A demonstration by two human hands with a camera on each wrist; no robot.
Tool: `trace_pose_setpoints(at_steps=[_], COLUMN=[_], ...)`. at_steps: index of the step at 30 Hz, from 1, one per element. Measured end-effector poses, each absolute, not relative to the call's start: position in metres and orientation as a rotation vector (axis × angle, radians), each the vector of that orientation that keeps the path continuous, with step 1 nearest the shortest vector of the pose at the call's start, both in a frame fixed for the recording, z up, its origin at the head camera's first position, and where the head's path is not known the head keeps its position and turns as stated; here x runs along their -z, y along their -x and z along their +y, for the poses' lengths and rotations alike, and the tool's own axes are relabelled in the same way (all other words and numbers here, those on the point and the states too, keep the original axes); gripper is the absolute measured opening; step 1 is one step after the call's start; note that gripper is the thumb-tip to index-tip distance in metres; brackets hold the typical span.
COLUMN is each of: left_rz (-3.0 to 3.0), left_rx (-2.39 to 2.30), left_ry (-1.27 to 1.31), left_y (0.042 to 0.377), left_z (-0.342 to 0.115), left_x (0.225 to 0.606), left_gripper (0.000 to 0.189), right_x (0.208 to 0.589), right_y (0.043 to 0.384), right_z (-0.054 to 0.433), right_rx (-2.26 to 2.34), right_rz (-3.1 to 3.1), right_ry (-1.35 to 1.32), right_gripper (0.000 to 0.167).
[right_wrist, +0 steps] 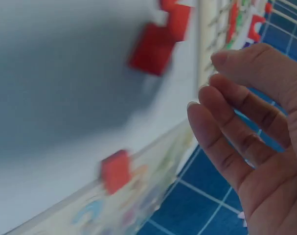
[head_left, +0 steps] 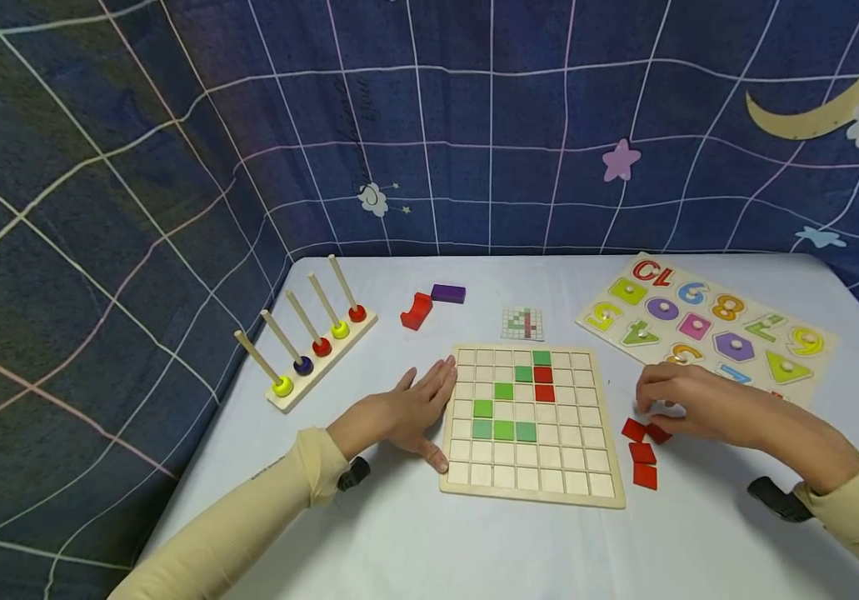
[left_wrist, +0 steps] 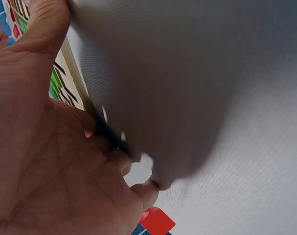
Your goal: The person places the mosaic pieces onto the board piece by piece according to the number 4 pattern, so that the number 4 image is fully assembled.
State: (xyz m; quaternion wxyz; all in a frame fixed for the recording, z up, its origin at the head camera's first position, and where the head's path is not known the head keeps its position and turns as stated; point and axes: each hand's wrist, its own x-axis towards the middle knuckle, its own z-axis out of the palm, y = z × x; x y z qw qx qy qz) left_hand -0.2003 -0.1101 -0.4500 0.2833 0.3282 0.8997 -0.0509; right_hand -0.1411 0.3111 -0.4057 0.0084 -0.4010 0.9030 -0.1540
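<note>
A wooden grid board [head_left: 534, 496] lies on the white table, with several green tiles [head_left: 504, 430] and two red tiles [head_left: 543, 375] in its cells. Along its left edge rests my left hand [head_left: 417, 412], fingers extended and thumb at the near corner. My right hand [head_left: 702, 404] hovers by several loose red tiles [head_left: 642, 453] right of the board. In the right wrist view its fingers [right_wrist: 221, 132] are loosely bent, with nothing between them and the thumb. Another red tile [right_wrist: 116, 171] appears there by the puzzle board's edge; in the head view the hand hides that spot.
A pattern card [head_left: 522, 323] lies behind the grid. A number-and-shape puzzle board [head_left: 594, 327] is at the back right. On the left stands a peg rack [head_left: 294, 398] with coloured beads. A red arch block [head_left: 417, 310] and a purple block [head_left: 448, 293] lie at the back.
</note>
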Motion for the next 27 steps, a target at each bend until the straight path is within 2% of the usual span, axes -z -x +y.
trace_pose_setpoints(at_steps=[8,16,27], left_rz=[2.405,2.399,2.399], left_rx=[0.195,0.182,0.184], left_ry=[-0.854,-0.851,-0.862], left_y=[0.191,0.189,0.190], left_z=[-0.105,-0.106,-0.105], left_x=[0.425,0.423,0.425], left_gripper=[0.144,0.143,0.144], right_x=[0.430,0.442,0.442], right_y=[0.126,0.127,0.125], right_z=[0.334,0.333,0.328], right_rx=[0.498,0.658,0.588], right_rz=[2.876,2.900,2.967], right_ry=[1.370,1.455,1.442], right_gripper=[0.038,0.044,0.045])
